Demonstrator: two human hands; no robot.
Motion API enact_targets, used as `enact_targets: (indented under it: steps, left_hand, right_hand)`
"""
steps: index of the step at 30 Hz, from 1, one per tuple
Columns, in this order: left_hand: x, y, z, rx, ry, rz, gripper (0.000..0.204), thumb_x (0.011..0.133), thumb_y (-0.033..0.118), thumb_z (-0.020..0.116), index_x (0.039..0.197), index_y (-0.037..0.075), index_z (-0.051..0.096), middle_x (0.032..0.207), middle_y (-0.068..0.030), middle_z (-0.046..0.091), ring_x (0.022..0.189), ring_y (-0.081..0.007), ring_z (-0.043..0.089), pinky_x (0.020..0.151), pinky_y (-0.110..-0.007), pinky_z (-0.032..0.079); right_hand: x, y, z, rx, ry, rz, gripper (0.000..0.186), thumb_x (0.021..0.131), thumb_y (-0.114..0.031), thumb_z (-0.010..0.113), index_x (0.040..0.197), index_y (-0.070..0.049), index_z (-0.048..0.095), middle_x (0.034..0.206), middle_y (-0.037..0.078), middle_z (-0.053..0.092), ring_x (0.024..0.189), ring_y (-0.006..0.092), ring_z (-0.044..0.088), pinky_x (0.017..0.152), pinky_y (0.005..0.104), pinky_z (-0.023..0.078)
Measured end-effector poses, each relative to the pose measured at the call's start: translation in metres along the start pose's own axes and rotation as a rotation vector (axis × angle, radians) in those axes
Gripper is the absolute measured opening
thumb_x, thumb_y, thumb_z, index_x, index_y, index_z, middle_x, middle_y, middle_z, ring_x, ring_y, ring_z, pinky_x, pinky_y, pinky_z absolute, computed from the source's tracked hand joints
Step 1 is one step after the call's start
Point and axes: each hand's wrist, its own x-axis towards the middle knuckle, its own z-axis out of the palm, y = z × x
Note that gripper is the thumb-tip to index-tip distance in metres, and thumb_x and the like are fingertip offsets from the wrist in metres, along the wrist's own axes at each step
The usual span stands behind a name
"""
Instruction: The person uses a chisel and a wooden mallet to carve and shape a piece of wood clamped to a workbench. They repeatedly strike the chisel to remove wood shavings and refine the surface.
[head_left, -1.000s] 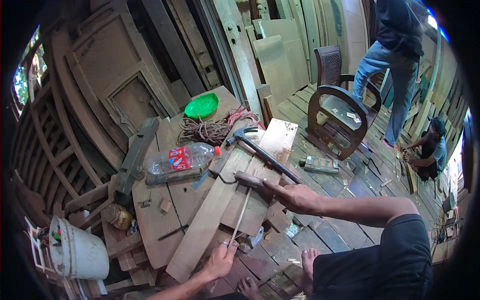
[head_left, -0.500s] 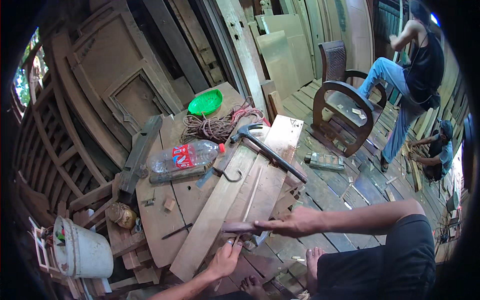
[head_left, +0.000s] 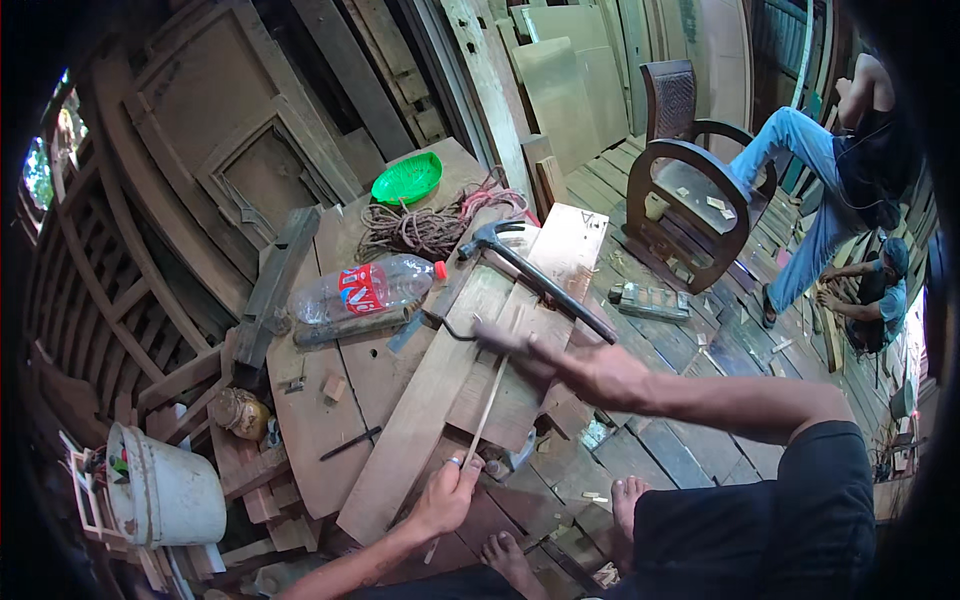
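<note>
My left hand (head_left: 448,495) pinches a thin pale wooden stick (head_left: 484,412) that lies lengthways over pale boards (head_left: 395,455). My right hand (head_left: 600,375), blurred by motion, grips a dark oblong wooden tool (head_left: 510,342) on the upper part of the stick. A bent dark metal hook (head_left: 455,333) lies beside that tool. Just beyond, a claw hammer (head_left: 540,280) rests across the boards with its head upper left. A plastic bottle (head_left: 365,292) with a red cap lies on its side to the left.
Rope (head_left: 420,230), a green basket (head_left: 405,180), a jar (head_left: 240,412) and a white bucket (head_left: 160,485) are around the work surface. A dark chair (head_left: 685,240) stands right. One person (head_left: 860,170) has a leg raised at it; another (head_left: 865,300) squats nearby. Wood panels (head_left: 560,110) lean behind.
My right hand with the dark tool moved down the stick toward my left hand, then back up. The standing person turned and shifted right; the squatting one moved slightly right.
</note>
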Motion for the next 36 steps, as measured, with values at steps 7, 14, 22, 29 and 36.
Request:
enact_targets:
  steps: [7,14,22,29,36]
  left_hand:
    - [0.002,0.002,-0.003,0.015,0.027,-0.011,0.032,0.110,0.031,0.046,0.121,0.004,0.059,0.104,-0.0297,0.064,0.102,-0.0482,0.063,0.086,-0.052,0.048]
    - [0.009,-0.043,0.006,0.183,0.120,0.051,0.033,0.110,0.030,0.045,0.115,0.000,0.058,0.089,-0.0303,0.065,0.093,-0.0523,0.063,0.080,-0.056,0.048]
    - [0.003,-0.014,-0.002,-0.013,0.087,0.026,0.029,0.110,0.028,0.046,0.111,0.001,0.058,0.077,-0.0232,0.061,0.077,-0.0439,0.064,0.070,-0.052,0.047]
    - [0.006,0.007,-0.004,0.025,0.050,-0.038,0.031,0.110,0.030,0.045,0.113,0.002,0.058,0.077,-0.0217,0.062,0.075,-0.0429,0.064,0.070,-0.051,0.047]
    - [0.007,-0.001,0.000,0.127,0.060,-0.013,0.033,0.111,0.029,0.044,0.116,0.002,0.061,0.068,-0.0114,0.057,0.066,-0.0274,0.058,0.061,-0.042,0.045]
  right_hand:
    - [-0.009,-0.032,-0.007,0.060,-0.330,-0.218,0.073,0.101,-0.015,0.047,0.166,-0.028,0.016,0.110,0.018,0.062,0.083,0.0331,0.065,0.069,0.0452,0.053]
    - [-0.017,-0.042,0.000,0.062,-0.303,-0.268,0.077,0.096,-0.005,0.052,0.164,-0.032,0.028,0.099,0.014,0.070,0.067,0.0314,0.070,0.058,0.0431,0.058]
    - [-0.014,-0.044,0.033,0.142,-0.035,-0.318,0.062,0.107,-0.019,0.043,0.167,-0.019,0.027,0.070,0.005,0.065,0.047,0.0201,0.057,0.044,0.0397,0.049]
    - [0.008,-0.009,0.028,0.089,0.009,-0.085,0.069,0.098,-0.012,0.054,0.163,-0.026,0.035,0.072,0.015,0.062,0.054,0.0275,0.059,0.048,0.0441,0.045]
    - [0.003,0.008,-0.013,0.131,-0.141,-0.112,0.080,0.094,-0.004,0.056,0.164,-0.032,0.026,0.093,0.014,0.072,0.069,0.0324,0.070,0.060,0.0464,0.057]
